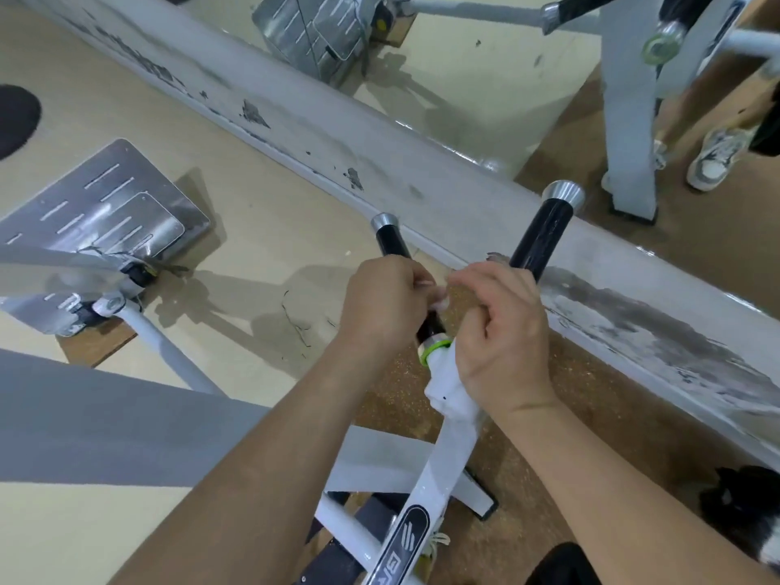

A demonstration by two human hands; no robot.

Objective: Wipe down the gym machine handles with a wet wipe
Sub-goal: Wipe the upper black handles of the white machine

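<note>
While the left hand (382,304) closes its fingers round the lower part of the near black handle (390,242), the head view shows that handle running up toward 12 o'clock to its chrome end cap, bare and uncovered above the knuckles. The grip looks meant to steady the bar so it does not swing under rubbing. At 3 o'clock of it, nearly touching, the right hand (502,335) has its fingers curled in and holds the wet wipe (447,388). The white cloth bunches out under the palm toward 7 o'clock and drapes over the white machine arm (426,491) just below the green collar ring (437,348). A small white corner shows between the two hands, but whether it is part of the same wipe I cannot tell. So the wipe sits at the root of the handle, not on the black grip itself; my judgement is that it is being gathered or wrapped there, ready for a stroke up the grip. A second black handle (542,236) rises behind the right hand toward 1 o'clock, uncovered. Out at 9 o'clock lies a steel foot plate (105,204), and a scuffed grey skirting (380,154) crosses from 10 to 4 o'clock below a mirror (464,69).
</note>
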